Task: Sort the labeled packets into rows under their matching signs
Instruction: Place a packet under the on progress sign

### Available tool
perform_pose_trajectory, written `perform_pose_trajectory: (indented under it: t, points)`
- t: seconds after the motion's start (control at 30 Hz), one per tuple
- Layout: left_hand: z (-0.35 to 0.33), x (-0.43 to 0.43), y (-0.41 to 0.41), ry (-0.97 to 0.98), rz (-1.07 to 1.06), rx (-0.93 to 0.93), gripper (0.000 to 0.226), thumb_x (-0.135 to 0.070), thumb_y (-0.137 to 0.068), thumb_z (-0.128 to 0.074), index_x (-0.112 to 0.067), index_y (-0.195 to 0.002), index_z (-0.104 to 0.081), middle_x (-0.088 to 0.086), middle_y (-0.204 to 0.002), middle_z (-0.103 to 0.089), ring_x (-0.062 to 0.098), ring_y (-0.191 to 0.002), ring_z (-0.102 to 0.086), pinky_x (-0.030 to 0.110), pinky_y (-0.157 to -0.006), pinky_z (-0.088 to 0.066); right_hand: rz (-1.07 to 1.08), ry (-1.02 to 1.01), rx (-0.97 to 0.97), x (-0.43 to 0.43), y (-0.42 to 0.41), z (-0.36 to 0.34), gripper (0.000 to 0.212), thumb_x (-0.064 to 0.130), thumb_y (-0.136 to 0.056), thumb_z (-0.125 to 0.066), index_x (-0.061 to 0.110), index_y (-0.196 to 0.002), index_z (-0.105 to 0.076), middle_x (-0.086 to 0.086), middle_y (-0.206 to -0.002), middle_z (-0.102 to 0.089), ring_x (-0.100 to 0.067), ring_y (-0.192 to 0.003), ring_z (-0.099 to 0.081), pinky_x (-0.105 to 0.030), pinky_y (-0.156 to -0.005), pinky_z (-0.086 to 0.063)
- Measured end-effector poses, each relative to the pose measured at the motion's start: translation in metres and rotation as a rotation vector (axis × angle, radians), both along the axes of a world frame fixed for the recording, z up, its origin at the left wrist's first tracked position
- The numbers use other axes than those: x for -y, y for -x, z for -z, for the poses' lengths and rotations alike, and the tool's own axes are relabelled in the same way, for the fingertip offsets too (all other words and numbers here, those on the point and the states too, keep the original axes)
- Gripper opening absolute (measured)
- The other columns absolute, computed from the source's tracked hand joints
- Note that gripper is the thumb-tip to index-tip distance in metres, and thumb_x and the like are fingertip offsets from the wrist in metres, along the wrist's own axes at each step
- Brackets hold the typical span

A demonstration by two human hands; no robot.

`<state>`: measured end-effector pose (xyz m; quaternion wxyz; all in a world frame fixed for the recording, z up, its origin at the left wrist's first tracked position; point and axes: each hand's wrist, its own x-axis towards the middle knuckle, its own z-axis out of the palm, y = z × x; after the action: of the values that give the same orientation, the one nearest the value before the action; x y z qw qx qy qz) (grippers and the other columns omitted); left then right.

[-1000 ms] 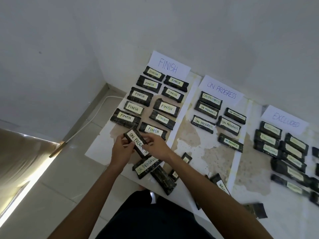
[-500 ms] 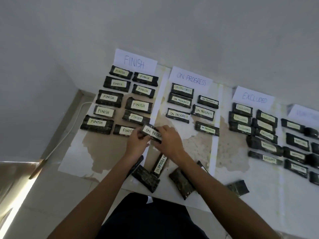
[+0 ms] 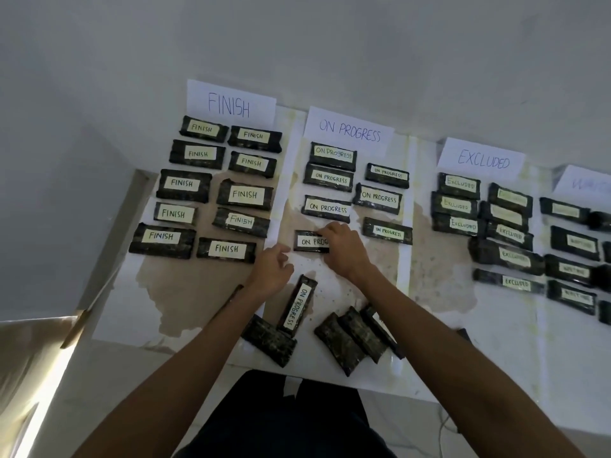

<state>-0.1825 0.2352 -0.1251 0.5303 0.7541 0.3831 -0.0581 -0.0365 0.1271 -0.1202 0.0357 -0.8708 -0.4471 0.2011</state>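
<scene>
The wall point(image 3: 330, 44) carries four paper signs side by side, so each heads its own column on the stained paper sheets point(image 3: 185, 292) spread below. From the left they read FINISH point(image 3: 229, 102), ON PROGRESS point(image 3: 349, 131) and EXCLUDED point(image 3: 482, 158). The fourth sign point(image 3: 585, 183) is cut by the frame edge and too blurred to read.

Under each sign the dark packets lie label up in two columns, which lets every word be checked against its heading. The FINISH rows point(image 3: 244, 194) look the fullest. The ON PROGRESS rows point(image 3: 331, 177) have three packets on each side.

Nearest the person sits the unsorted lot. Several face-down packets point(image 3: 350, 338) lean on one another, labels hidden, so each probably needs turning over before it can be sorted. A spare packet point(image 3: 297, 305) marked ON PROGRESS lies lengthwise, pointing up toward its column.

The packet point(image 3: 309, 241) being sorted lies flat at the foot of the left ON PROGRESS column, below the third one and parallel to it. The right hand point(image 3: 344, 249) has its fingers curled over the packet's right end, hiding the end of the label, most likely to square it up with the row. The left hand point(image 3: 272, 269) hovers just beside the packet's left end, fingers loosely bent and holding nothing; I cannot tell if it touches. It seems placed to steady that end or to reach for the spare packet below it.
</scene>
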Motion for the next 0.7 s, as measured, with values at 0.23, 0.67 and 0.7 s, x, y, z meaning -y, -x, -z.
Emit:
perform_pose_trajectory:
  t: [0.23,0.67,0.7]
  points:
    - [-0.009,0.009,0.047,-0.051,0.001,0.052,0.029,-0.008,-0.087,-0.055,-0.012,-0.115,-0.058,0.004,-0.105,-0.059,0.017,-0.095,-0.056,0.029,-0.082,-0.047,0.341,-0.07,-0.193,0.015,0.072,-0.021,0.047,0.023,-0.085,-0.057,0.005,-0.127,-0.045,-0.018,-0.122,-0.048,-0.034,-0.103,-0.053,-0.041,-0.084,-0.049]
    - [0.016,0.034,0.1,-0.613,0.428,0.049,0.048,-0.006,-0.071,-0.048,-0.005,-0.118,-0.055,0.019,-0.12,-0.058,0.036,-0.115,-0.05,0.048,-0.095,-0.046,0.488,0.045,-0.161,0.015,0.148,0.002,0.057,0.024,-0.089,-0.054,0.017,-0.138,-0.025,-0.019,-0.121,-0.043,-0.037,-0.087,-0.06,-0.039,-0.067,-0.049]
    - [0.016,0.036,0.096,-0.628,0.425,0.067,0.05,-0.004,-0.069,-0.051,-0.005,-0.118,-0.055,0.019,-0.12,-0.058,0.035,-0.116,-0.048,0.048,-0.097,-0.045,0.482,0.029,-0.158,0.018,0.143,0.001,0.056,0.025,-0.09,-0.053,0.017,-0.138,-0.025,-0.018,-0.119,-0.044,-0.038,-0.087,-0.06,-0.04,-0.067,-0.05]
